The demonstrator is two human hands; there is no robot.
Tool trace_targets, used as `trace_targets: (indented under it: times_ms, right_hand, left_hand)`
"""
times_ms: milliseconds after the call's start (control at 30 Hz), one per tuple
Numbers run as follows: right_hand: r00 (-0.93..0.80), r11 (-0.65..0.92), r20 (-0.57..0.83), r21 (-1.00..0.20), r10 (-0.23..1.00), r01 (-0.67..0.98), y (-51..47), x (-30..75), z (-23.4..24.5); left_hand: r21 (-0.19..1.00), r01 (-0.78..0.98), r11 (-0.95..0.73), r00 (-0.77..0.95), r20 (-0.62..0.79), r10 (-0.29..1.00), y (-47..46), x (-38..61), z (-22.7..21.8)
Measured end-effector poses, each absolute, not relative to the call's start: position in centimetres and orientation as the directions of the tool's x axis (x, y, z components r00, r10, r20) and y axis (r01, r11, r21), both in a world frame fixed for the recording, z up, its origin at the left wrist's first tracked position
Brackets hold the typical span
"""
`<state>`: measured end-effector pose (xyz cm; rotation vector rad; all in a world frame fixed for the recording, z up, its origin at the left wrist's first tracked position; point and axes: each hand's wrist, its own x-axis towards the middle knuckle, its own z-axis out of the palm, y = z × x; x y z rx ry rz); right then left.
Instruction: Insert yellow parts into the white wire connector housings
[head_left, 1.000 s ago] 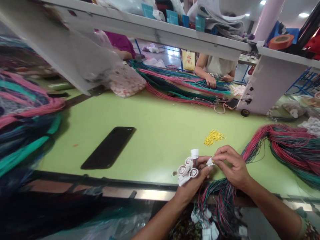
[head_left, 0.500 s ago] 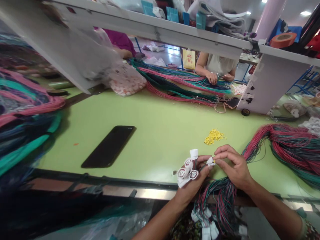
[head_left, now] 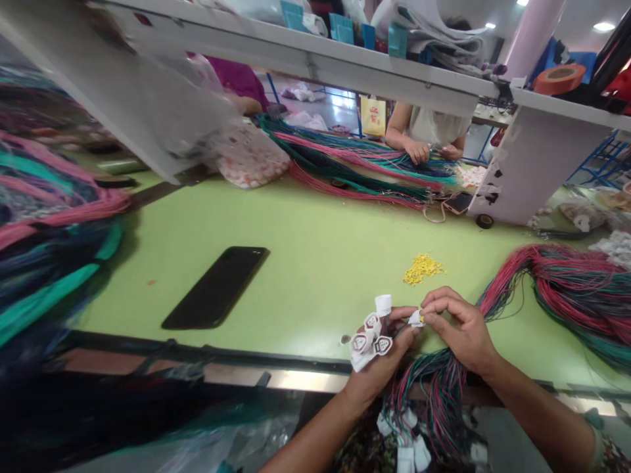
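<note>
My left hand is closed round a cluster of white plastic connectors with wires trailing down from them. My right hand pinches one small white connector with a yellow bit at its tip, right beside my left thumb. Red, green and black wires hang from both hands over the table's front edge. A small heap of yellow seals lies on the green table just beyond my hands.
A black phone lies left of centre. Large wire bundles lie at the right and left. Across the table a person's hands work on another bundle under a white shelf. A bag of parts sits at the back.
Almost nothing: both hands stay together at the same spot, with only slight finger movement on the small connector.
</note>
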<state>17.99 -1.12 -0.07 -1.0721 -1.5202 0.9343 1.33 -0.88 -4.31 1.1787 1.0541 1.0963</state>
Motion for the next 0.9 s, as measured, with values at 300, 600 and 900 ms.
trace_targets:
  times_ms: [300,600,900]
  right_hand:
    - [-0.035,-0.099,-0.094,-0.976,0.995,-0.195,-0.8,18.0,-0.4]
    - [-0.032,-0.239,-0.239,-0.936,0.970,-0.259,-0.6,18.1,-0.1]
    - [0.050,-0.047,-0.056,-0.985,0.997,-0.166,-1.0,17.8,0.0]
  left_hand:
    - [0.981,-0.146,0.125,0.202,-0.094,0.975,-0.6,1.6,-4.0]
    - [0.976,-0.142,0.167,0.189,-0.138,0.972,-0.6,1.8,-3.1]
    - [0.981,-0.110,0.158,0.154,-0.140,0.978,-0.7,1.6,-3.3]
